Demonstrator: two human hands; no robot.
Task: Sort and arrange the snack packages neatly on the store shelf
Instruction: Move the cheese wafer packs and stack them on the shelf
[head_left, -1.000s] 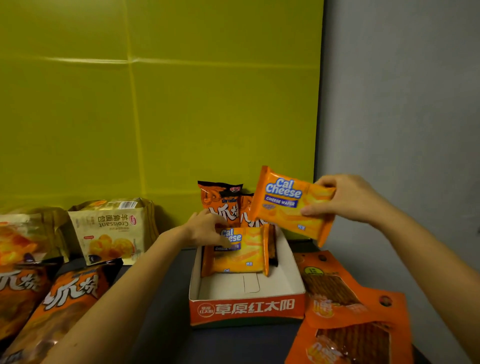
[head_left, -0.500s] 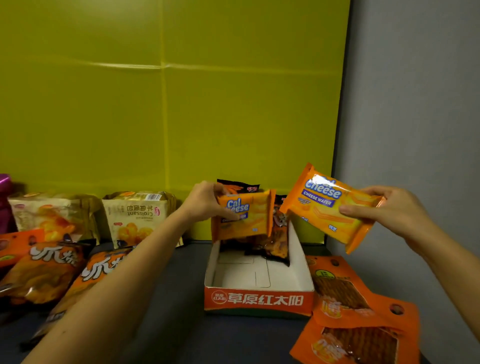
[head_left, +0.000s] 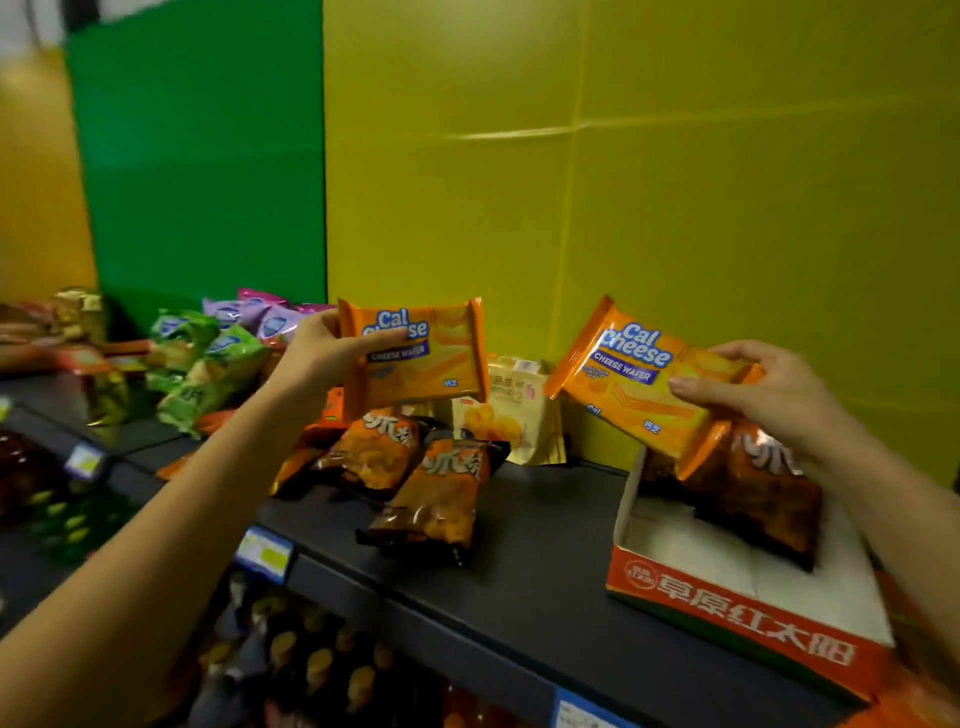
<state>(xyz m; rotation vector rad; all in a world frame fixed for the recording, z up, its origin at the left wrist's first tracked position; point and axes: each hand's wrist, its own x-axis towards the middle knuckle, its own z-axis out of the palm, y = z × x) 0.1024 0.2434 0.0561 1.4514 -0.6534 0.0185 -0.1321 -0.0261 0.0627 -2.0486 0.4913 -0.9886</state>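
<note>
My left hand (head_left: 322, 351) grips an orange Cal Cheese wafer pack (head_left: 421, 358) by its left edge, holding it upright above the dark shelf (head_left: 540, 561). A second Cal Cheese wafer pack (head_left: 636, 376) is tilted in my right hand (head_left: 763, 387), over the back of a white and orange cardboard tray (head_left: 727, 597). Inside that tray lean dark orange snack bags (head_left: 748, 483). Two more dark orange bags (head_left: 431, 493) lie flat on the shelf between my arms.
A cream croissant bag (head_left: 511, 415) stands against the yellow back wall. Green (head_left: 208, 364) and purple (head_left: 260, 317) packs pile up at the left. Price tags (head_left: 265, 553) hang on the shelf's front edge, with more snacks on the lower shelf (head_left: 311, 660).
My left hand lifted its wafer pack out of the tray and carried it left. My view swung left, bringing the green wall panel and the left-hand packs into sight.
</note>
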